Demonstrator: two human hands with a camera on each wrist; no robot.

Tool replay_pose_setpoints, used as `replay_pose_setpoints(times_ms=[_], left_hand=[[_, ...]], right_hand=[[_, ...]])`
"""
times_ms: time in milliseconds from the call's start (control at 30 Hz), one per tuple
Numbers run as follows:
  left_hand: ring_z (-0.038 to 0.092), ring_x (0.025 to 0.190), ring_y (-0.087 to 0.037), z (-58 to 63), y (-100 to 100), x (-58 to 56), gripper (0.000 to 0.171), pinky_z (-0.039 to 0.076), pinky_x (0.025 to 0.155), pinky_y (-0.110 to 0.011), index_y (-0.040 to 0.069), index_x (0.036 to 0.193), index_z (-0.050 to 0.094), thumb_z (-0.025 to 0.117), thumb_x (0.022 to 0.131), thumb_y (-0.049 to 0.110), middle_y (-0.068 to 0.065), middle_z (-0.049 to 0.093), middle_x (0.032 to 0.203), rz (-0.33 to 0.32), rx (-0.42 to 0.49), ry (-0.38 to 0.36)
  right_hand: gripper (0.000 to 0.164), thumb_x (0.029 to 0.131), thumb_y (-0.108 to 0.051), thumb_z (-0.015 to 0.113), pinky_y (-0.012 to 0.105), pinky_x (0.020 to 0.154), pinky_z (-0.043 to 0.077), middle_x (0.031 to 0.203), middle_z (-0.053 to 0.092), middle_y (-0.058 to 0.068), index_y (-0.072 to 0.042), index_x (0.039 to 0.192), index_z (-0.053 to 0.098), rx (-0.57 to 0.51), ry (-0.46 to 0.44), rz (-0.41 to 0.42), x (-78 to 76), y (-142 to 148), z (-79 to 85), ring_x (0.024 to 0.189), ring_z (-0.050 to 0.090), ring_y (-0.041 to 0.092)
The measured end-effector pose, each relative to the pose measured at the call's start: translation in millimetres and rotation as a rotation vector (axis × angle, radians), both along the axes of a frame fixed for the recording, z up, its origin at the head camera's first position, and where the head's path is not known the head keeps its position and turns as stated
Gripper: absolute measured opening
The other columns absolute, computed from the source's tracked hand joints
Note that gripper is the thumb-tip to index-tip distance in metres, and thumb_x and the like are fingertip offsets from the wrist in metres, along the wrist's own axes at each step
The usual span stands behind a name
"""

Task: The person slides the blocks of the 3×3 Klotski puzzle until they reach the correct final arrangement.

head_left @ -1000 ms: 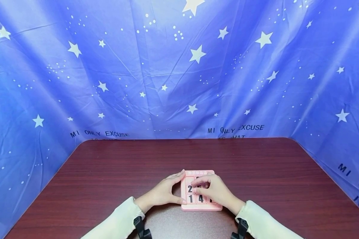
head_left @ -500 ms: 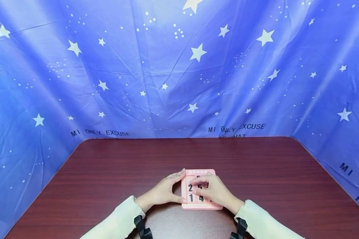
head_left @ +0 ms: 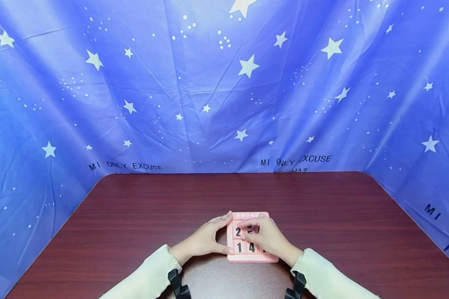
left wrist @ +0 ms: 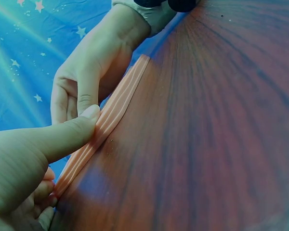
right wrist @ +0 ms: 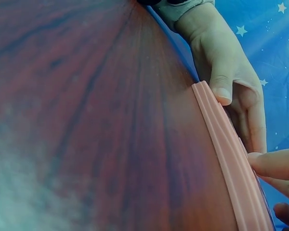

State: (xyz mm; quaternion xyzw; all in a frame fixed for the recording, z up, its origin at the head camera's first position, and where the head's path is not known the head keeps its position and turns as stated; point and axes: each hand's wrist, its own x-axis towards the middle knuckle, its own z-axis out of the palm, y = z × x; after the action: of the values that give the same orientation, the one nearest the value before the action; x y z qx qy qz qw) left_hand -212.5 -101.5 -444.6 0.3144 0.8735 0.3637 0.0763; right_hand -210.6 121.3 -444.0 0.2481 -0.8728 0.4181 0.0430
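Note:
A pink number slide puzzle [head_left: 252, 259] lies flat on the table, with black digits on its tiles; 1, 2 and 4 are readable. My left hand [head_left: 203, 239] holds its left side, thumb at the near corner and fingertips at the far one. In the left wrist view the left thumb [left wrist: 74, 132] rests on the puzzle's ridged edge [left wrist: 120, 108]. My right hand [head_left: 267, 236] reaches over the puzzle and hides its right columns. Its thumb and index fingertips touch around the 2 tile [head_left: 238, 232]. The right thumb [right wrist: 269, 163] presses down in the right wrist view.
The dark red wooden table [head_left: 153, 203] extends around the puzzle to both sides and behind. A blue star-printed curtain [head_left: 209, 83] hangs behind and beside it. Black wrist cameras [head_left: 178, 285] sit at both cuffs.
The 2 tile has slid slightly away from me, and a gap now shows between it and the 1 tile. My right thumb has moved with it; the left hand stays in place.

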Motion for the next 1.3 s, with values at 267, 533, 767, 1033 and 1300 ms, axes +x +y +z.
replay_pose_setpoints(times_ms=[267,533,767,1033,1300], left_hand=[[0.027,0.139,-0.024,0.0,0.2,-0.1,0.096,0.024,0.112,-0.045,0.003,0.146,0.032,0.081,0.07,0.037,-0.005,0.027,0.154,-0.005,-0.001,0.001],[0.027,0.139,-0.024,-0.7,0.3,-0.6,0.096,0.024,0.112,-0.046,0.003,0.146,0.032,0.081,0.071,0.038,-0.005,0.027,0.154,-0.008,0.003,0.003],[0.027,0.139,-0.024,-0.9,0.4,-0.7,0.096,0.024,0.112,-0.046,0.004,0.146,0.032,0.081,0.071,0.038,-0.006,0.027,0.154,-0.007,0.004,-0.003],[0.027,0.139,-0.024,-1.7,0.4,0.1,0.096,0.024,0.112,-0.045,0.004,0.146,0.032,0.081,0.071,0.039,-0.006,0.027,0.154,-0.004,-0.004,0.002],[0.027,0.139,-0.024,-0.7,-0.1,-0.1,0.096,0.024,0.112,-0.046,0.003,0.145,0.032,0.081,0.071,0.038,-0.006,0.027,0.154,-0.005,0.004,0.005]], right_hand=[[0.027,0.073,-0.007,0.075,0.029,0.072,0.044,0.089,0.072,-0.006,-0.015,0.099,0.076,0.015,0.053,-0.004,-6.5,-0.4,1.8,0.074,0.051,0.008],[0.028,0.073,-0.008,0.076,0.024,0.06,0.04,0.058,0.051,-0.008,-0.018,0.099,0.076,0.03,0.037,-0.047,-10.8,-0.7,2.4,0.065,0.042,0.01],[0.026,0.072,-0.009,0.077,0.021,0.052,0.033,0.061,0.044,-0.006,-0.018,0.097,0.077,0.04,0.024,-0.087,-12.3,-2.2,3.4,0.064,0.038,0.01],[0.026,0.071,-0.008,0.077,0.021,0.054,0.033,0.066,0.053,-0.008,-0.016,0.096,0.077,0.03,0.022,-0.106,-13.4,-3.4,2.7,0.066,0.037,0.01],[0.025,0.071,-0.008,0.078,0.022,0.058,0.035,0.071,0.061,-0.01,-0.017,0.095,0.077,0.011,0.037,-0.109,-14.7,-4.6,1.1,0.069,0.039,0.01]])
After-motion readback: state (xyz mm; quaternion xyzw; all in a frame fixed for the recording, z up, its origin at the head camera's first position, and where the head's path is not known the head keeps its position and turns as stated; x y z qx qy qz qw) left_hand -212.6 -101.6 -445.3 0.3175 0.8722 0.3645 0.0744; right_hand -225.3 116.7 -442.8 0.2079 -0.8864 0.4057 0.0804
